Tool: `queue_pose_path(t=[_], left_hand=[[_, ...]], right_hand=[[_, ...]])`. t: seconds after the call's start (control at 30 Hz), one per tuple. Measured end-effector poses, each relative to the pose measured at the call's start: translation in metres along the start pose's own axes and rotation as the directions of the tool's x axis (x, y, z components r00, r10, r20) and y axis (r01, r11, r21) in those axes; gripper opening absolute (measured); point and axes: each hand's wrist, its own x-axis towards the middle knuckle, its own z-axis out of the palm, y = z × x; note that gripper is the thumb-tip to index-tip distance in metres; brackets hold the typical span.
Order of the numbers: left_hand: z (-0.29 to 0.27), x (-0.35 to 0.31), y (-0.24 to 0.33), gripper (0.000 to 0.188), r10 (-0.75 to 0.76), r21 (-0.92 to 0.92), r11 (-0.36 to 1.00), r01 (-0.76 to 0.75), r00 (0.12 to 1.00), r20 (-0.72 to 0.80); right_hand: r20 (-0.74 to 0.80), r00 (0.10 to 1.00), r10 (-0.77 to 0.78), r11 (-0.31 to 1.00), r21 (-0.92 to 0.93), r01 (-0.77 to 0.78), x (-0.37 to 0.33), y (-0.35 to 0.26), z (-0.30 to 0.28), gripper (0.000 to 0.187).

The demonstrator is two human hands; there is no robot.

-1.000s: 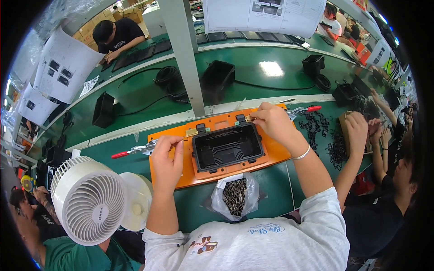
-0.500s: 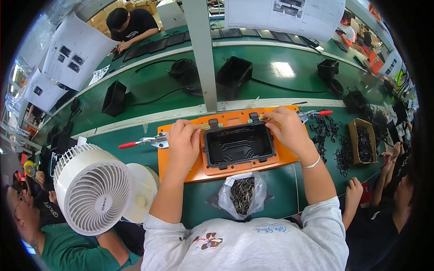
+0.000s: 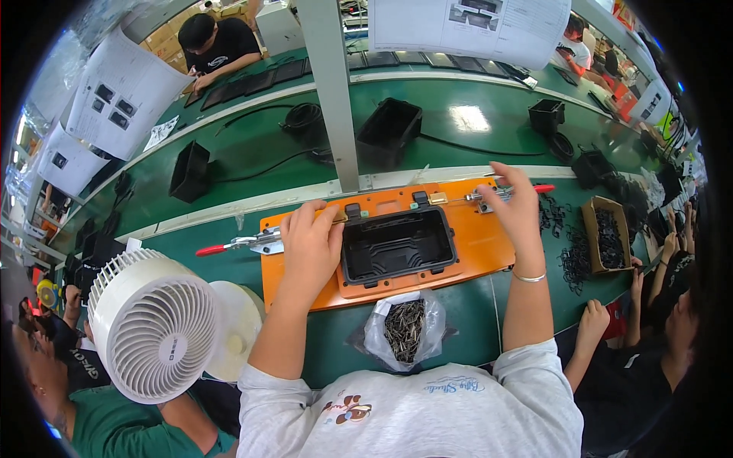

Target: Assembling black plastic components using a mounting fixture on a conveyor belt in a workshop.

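A black rectangular plastic box (image 3: 398, 246) lies open side up in an orange fixture board (image 3: 487, 250). My left hand (image 3: 311, 238) is at the board's left side, its fingertips closed on a small brass block (image 3: 340, 217) by the box's far left corner. A second brass block (image 3: 437, 198) sits free at the far right corner. My right hand (image 3: 516, 210) is over the right toggle clamp (image 3: 482, 200), thumb and forefinger apart. Whether it touches the clamp is unclear. The left toggle clamp (image 3: 256, 241), red-handled, extends leftward past my left hand.
In front of the board stands a plastic bag (image 3: 434, 324) of thin metal pins. A white fan (image 3: 156, 328) occupies the left. A cardboard box (image 3: 592, 229) of small black parts and loose black clips (image 3: 574, 263) lie right. Beyond a metal post (image 3: 336, 99) are black housings with cables. Other people work nearby.
My right hand has left the right brass block and moved right to the toggle clamp, its fingers spreading. My left hand stays at the left brass block. The view has shifted slightly.
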Motion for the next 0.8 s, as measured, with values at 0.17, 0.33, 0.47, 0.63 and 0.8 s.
queue_pose_path(t=[0.17,0.33,0.47,0.63,0.8], left_hand=[[0.014,0.040,0.037,0.037,0.052,-0.263,0.965,-0.011,0.988,0.148],[0.067,0.066,0.058,0.052,0.189,-0.064,0.982,-0.178,0.932,0.309],[0.080,0.074,0.061,0.049,0.126,-0.144,0.988,-0.056,0.828,0.546],[0.082,0.071,0.057,0.040,0.140,-0.209,0.977,-0.048,0.881,0.453],[0.078,0.073,0.058,0.046,0.093,-0.179,0.984,-0.002,0.859,0.504]], right_hand=[[-0.481,0.682,0.550,0.817,0.478,-0.322,-0.005,0.081,-0.013,0.069],[0.215,0.402,0.890,-0.143,0.969,-0.202,0.005,0.133,-0.033,0.084],[0.211,0.532,0.820,-0.224,0.974,-0.041,0.022,0.166,-0.033,0.056],[0.027,0.745,0.666,-0.040,0.999,-0.001,0.065,0.120,-0.040,0.041],[0.073,0.991,0.110,0.764,0.632,-0.131,0.069,0.024,-0.021,0.038]])
